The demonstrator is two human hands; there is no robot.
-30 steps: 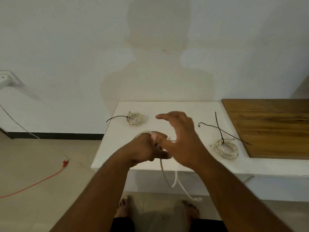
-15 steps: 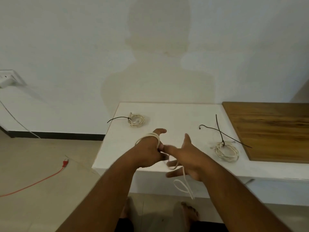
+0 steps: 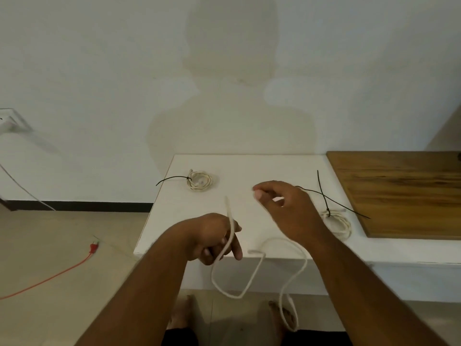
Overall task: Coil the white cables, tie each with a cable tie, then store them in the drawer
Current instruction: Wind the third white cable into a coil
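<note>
My left hand (image 3: 212, 237) is closed on a white cable (image 3: 254, 273) at the front edge of the white table (image 3: 249, 166). One end sticks up above the fist; the rest hangs below the edge in loose loops down to my feet. My right hand (image 3: 287, 208) hovers over the table to the right, fingers loosely curled, with no cable seen between them. A cable loop passes under its wrist. A coiled cable (image 3: 199, 182) with a black tie lies far left. A second tied coil (image 3: 336, 223) lies right, with a loose black cable tie (image 3: 349, 208) across it.
A wooden board (image 3: 399, 191) covers the surface to the right of the white table. On the floor at left lie a red cable (image 3: 92, 248) and a thin white wire. A wall socket (image 3: 7, 121) is at far left. My bare feet are below the table edge.
The turns wound round my left hand have come off, and the cable now hangs in long loose loops. My right hand has moved up and right, away from the left hand.
</note>
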